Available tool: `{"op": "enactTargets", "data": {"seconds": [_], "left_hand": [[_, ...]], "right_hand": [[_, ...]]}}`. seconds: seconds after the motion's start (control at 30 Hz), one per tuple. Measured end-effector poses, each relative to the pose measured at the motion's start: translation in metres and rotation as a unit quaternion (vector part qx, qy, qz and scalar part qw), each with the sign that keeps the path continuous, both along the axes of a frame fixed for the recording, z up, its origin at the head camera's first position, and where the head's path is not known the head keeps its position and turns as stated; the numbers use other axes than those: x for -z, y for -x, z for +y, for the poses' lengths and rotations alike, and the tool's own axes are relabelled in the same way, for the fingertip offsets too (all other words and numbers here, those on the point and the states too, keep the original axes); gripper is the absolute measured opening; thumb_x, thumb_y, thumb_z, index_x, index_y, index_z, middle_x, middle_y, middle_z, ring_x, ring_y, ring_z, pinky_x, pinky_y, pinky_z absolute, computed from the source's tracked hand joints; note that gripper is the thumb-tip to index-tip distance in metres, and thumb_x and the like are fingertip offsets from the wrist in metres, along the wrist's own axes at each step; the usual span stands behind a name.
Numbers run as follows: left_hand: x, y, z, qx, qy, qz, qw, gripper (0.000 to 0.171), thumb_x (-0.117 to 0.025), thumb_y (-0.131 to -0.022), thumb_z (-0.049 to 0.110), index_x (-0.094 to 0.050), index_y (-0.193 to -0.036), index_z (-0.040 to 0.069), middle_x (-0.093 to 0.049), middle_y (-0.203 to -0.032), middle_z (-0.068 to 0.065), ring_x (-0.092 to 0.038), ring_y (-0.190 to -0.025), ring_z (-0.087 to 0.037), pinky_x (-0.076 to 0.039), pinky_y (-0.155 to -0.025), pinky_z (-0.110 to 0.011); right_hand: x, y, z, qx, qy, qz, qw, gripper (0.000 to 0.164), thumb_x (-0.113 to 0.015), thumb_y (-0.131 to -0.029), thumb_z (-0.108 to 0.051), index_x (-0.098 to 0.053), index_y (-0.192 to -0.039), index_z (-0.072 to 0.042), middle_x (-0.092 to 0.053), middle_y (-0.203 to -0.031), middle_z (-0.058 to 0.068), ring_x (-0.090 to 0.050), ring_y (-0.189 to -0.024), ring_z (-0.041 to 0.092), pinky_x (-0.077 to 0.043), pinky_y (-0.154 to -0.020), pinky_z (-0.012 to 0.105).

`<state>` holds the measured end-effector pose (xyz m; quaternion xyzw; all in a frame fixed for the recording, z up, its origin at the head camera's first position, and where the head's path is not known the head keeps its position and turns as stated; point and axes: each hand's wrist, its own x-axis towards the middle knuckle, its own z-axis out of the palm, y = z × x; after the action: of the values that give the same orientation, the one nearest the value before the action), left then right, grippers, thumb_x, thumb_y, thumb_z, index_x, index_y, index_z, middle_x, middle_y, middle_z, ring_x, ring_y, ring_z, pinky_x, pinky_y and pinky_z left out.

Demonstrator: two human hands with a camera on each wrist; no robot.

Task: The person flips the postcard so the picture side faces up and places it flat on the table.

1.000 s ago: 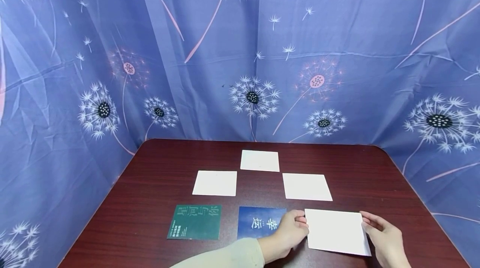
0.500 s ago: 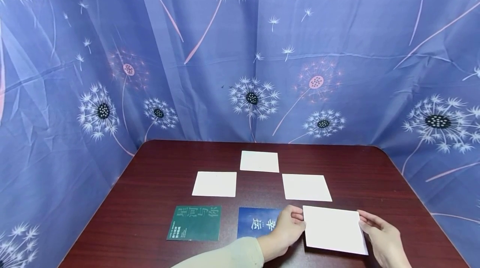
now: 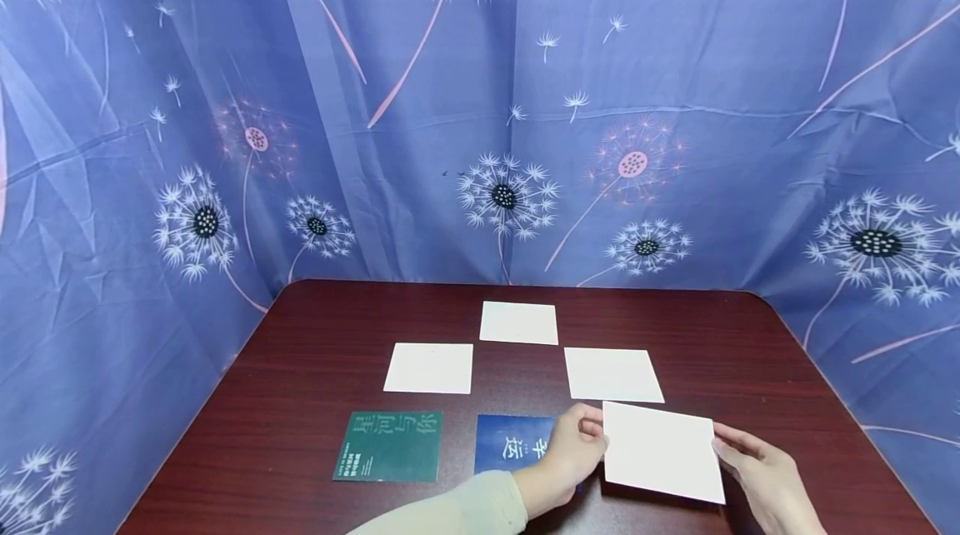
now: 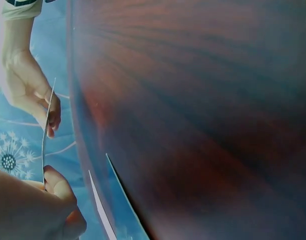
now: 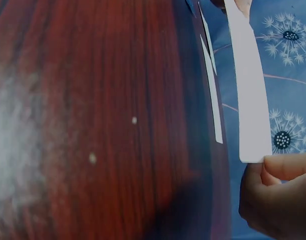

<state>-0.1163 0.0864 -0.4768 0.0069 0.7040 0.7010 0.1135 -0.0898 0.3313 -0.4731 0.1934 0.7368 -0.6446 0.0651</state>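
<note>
A blank white card [image 3: 663, 453] is held up off the table between my two hands, tilted, with its left side higher. My left hand [image 3: 567, 453] pinches its left edge between thumb and fingers. The right edge is pinched by my right hand [image 3: 767, 478]. Seen from the left wrist, the card [image 4: 45, 132] is edge-on and slightly bowed; the right wrist view shows its blank face [image 5: 253, 95]. Under my left hand and sleeve lies a blue card [image 3: 504, 445] with white characters, partly covered. A green card [image 3: 388, 447] with pale characters lies farther left.
Three white cards lie flat beyond the hands: one at the back [image 3: 519, 322], one at left [image 3: 429, 368] and one at right [image 3: 613, 374]. The dark red wooden table [image 3: 330, 318] meets a blue dandelion-print curtain [image 3: 420, 185] behind and at both sides.
The white card has risen off the table and shifted slightly left, tilting more, with both hands on it. The other cards have stayed in place.
</note>
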Motion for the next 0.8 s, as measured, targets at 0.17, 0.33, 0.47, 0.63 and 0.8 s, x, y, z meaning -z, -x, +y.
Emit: {"op": "enactTargets", "data": {"seconds": [0.17, 0.33, 0.47, 0.63, 0.8], "left_hand": [[-0.002, 0.004, -0.003, -0.004, 0.007, -0.007, 0.9999, 0.025, -0.061, -0.081, -0.009, -0.062, -0.101, 0.005, -0.052, -0.079, 0.001, -0.05, -0.068, -0.01, -0.043, -0.06, -0.021], [-0.002, 0.006, -0.004, -0.011, -0.001, 0.001, 0.9999, 0.019, -0.061, -0.08, -0.009, -0.062, -0.093, 0.005, -0.053, -0.077, 0.002, -0.049, -0.065, -0.008, -0.044, -0.059, -0.019], [-0.001, 0.006, -0.003, -0.016, -0.011, 0.01, 0.9998, 0.015, -0.061, -0.079, -0.009, -0.061, -0.088, 0.004, -0.053, -0.074, 0.003, -0.049, -0.062, -0.007, -0.044, -0.057, -0.017], [-0.003, 0.007, -0.004, -0.012, -0.026, 0.015, 0.9995, 0.014, -0.063, -0.077, -0.01, -0.063, -0.085, 0.002, -0.054, -0.073, 0.003, -0.049, -0.062, -0.007, -0.044, -0.057, -0.016], [-0.006, 0.009, -0.005, -0.009, -0.031, 0.019, 0.9993, 0.013, -0.064, -0.077, -0.01, -0.065, -0.085, 0.0, -0.055, -0.072, 0.004, -0.046, -0.062, -0.006, -0.039, -0.056, -0.015]], "right_hand": [[0.003, -0.005, 0.0, -0.025, 0.004, 0.024, 0.999, 0.032, -0.062, -0.092, -0.005, -0.061, -0.123, -0.013, -0.062, -0.096, -0.012, -0.058, -0.086, -0.007, -0.053, -0.076, 0.019], [0.008, -0.009, -0.001, -0.009, 0.029, 0.065, 0.997, 0.026, -0.065, -0.09, -0.001, -0.067, -0.1, -0.025, -0.066, -0.089, -0.009, -0.062, -0.083, -0.002, -0.055, -0.073, 0.021], [0.009, -0.01, 0.0, 0.005, 0.037, 0.072, 0.997, 0.015, -0.066, -0.089, -0.001, -0.068, -0.1, -0.011, -0.069, -0.086, -0.012, -0.064, -0.083, -0.001, -0.056, -0.074, 0.021], [0.009, -0.012, 0.002, 0.014, 0.11, 0.122, 0.986, 0.026, -0.063, -0.088, 0.006, -0.073, -0.089, -0.018, -0.071, -0.087, -0.007, -0.067, -0.083, 0.003, -0.056, -0.074, 0.022], [0.012, -0.012, 0.003, -0.003, 0.193, 0.203, 0.96, 0.03, -0.055, -0.091, 0.012, -0.076, -0.095, -0.009, -0.073, -0.094, -0.001, -0.069, -0.087, 0.008, -0.056, -0.075, 0.024]]}}
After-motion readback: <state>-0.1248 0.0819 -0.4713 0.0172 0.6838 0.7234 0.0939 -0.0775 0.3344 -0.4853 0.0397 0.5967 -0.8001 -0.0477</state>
